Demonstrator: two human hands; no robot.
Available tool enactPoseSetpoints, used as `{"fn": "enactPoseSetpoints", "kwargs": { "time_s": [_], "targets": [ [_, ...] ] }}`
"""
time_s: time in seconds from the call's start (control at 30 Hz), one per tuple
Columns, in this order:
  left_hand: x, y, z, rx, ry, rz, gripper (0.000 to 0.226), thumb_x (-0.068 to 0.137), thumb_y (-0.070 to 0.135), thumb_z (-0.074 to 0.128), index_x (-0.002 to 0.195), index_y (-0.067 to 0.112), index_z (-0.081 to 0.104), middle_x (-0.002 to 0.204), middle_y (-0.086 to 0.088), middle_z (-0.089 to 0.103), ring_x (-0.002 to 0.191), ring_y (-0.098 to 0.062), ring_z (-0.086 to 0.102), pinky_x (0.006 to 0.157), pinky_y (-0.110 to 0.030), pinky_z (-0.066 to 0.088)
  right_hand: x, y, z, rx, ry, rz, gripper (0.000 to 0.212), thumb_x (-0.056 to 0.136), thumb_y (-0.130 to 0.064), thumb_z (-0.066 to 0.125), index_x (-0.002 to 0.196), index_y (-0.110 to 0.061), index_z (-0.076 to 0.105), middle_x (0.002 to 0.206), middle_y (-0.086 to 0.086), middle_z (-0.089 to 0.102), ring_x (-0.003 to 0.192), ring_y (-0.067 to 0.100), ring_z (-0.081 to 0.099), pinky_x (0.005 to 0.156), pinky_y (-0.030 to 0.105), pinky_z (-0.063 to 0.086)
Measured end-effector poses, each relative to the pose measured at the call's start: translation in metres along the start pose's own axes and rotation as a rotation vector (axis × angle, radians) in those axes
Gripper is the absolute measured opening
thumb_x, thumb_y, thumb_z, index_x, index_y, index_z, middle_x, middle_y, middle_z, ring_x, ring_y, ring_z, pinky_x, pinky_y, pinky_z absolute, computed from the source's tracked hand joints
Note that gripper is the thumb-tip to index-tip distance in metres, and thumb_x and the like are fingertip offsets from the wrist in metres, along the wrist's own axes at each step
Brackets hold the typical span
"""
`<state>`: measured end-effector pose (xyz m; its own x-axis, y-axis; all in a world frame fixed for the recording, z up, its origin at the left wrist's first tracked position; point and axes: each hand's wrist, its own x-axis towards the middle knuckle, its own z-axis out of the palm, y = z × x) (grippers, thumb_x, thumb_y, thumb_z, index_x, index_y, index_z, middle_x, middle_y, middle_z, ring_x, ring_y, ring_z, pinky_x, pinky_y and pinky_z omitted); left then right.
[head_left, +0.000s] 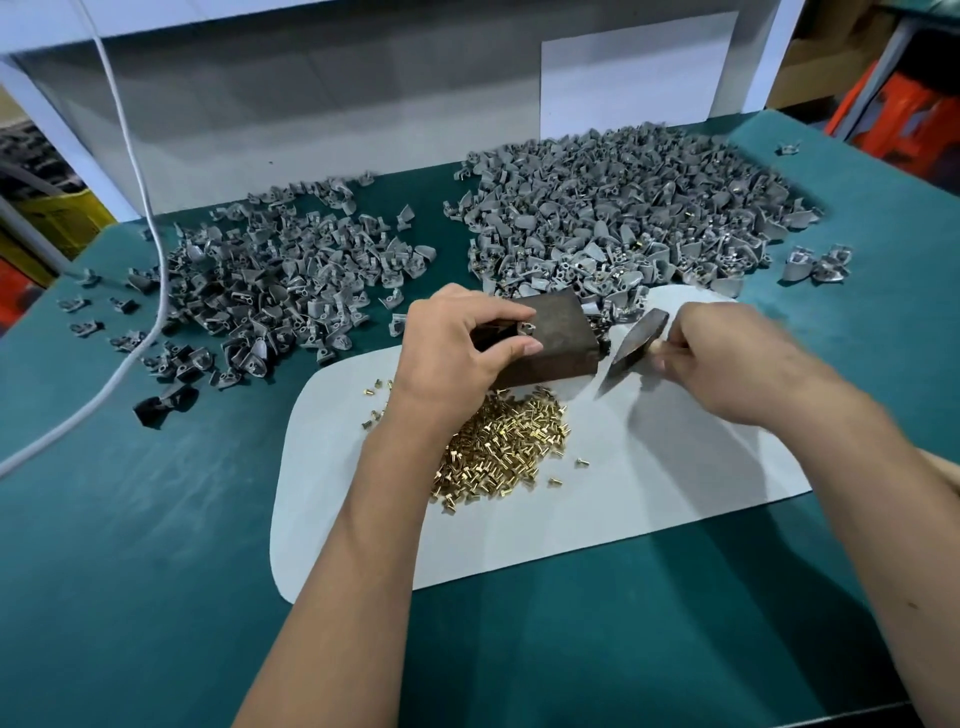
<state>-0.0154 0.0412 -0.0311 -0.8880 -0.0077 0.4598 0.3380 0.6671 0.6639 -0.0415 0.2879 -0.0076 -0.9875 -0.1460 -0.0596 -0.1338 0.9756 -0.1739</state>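
A dark rusty metal block (558, 338) stands on a white sheet (649, 499) in the middle of the green table. My left hand (457, 343) pinches a small grey metal part (527, 328) against the block's left top edge. My right hand (727, 358) grips a small hammer (636, 340) by its handle, the dark head hanging just right of the block. A heap of small brass rivets (504, 452) lies on the sheet in front of the block, partly under my left wrist.
Two big heaps of grey metal parts lie behind: one at the left (275, 280), a larger one at the right (639, 213). A white cable (156, 291) runs down the left side. A white wall panel (337, 104) closes the table's far edge.
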Motion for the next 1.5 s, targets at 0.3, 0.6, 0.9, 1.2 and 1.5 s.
{"fn": "enactPoseSetpoints", "kwargs": {
  "time_s": [0.3, 0.6, 0.9, 1.2, 1.5],
  "targets": [
    [0.001, -0.004, -0.010, -0.005, -0.070, 0.005, 0.031, 0.078, 0.021, 0.088, 0.108, 0.018, 0.081, 0.098, 0.001, 0.077, 0.098, -0.011, 0.066, 0.090, -0.035, 0.056, -0.012, -0.039, -0.018, 0.389, 0.259, -0.249, 0.037, 0.105, -0.030, 0.050, 0.069, -0.021, 0.046, 0.062, -0.001, 0.052, 0.057, 0.018, 0.050, 0.049, 0.032, 0.029],
    [0.002, -0.007, -0.005, -0.058, -0.040, -0.033, 0.029, 0.076, 0.015, 0.089, 0.104, 0.018, 0.081, 0.090, 0.002, 0.073, 0.088, -0.011, 0.065, 0.082, -0.023, 0.052, -0.009, -0.057, -0.004, 0.285, 0.248, -0.324, 0.028, 0.105, -0.033, 0.047, 0.080, -0.022, 0.048, 0.072, 0.005, 0.056, 0.073, 0.036, 0.057, 0.065, 0.041, 0.047],
    [0.004, -0.008, -0.004, -0.071, -0.028, -0.081, 0.028, 0.075, 0.015, 0.090, 0.100, 0.023, 0.081, 0.089, -0.002, 0.072, 0.085, -0.016, 0.067, 0.080, -0.031, 0.055, -0.009, -0.062, -0.012, 0.150, 0.240, -0.350, 0.025, 0.106, -0.039, 0.044, 0.085, -0.025, 0.047, 0.078, 0.004, 0.057, 0.074, 0.034, 0.055, 0.063, 0.038, 0.041],
    [0.002, -0.006, -0.006, -0.063, -0.046, -0.087, 0.027, 0.075, 0.021, 0.090, 0.100, 0.028, 0.082, 0.091, 0.004, 0.071, 0.086, -0.011, 0.065, 0.079, -0.023, 0.052, -0.008, -0.050, -0.006, 0.357, 0.344, -0.254, 0.025, 0.104, -0.034, 0.051, 0.083, -0.022, 0.054, 0.068, 0.003, 0.056, 0.063, 0.031, 0.055, 0.060, 0.035, 0.041],
    [0.002, -0.010, -0.013, -0.390, 0.012, -0.203, 0.028, 0.074, 0.003, 0.088, 0.099, 0.012, 0.081, 0.094, -0.003, 0.079, 0.091, -0.021, 0.076, 0.089, -0.032, 0.060, 0.007, -0.007, 0.005, 0.082, 0.338, 0.110, 0.010, 0.095, -0.024, 0.061, 0.096, -0.016, 0.067, 0.086, 0.015, 0.064, 0.076, 0.037, 0.056, 0.068, 0.038, 0.046]
  ]
}}
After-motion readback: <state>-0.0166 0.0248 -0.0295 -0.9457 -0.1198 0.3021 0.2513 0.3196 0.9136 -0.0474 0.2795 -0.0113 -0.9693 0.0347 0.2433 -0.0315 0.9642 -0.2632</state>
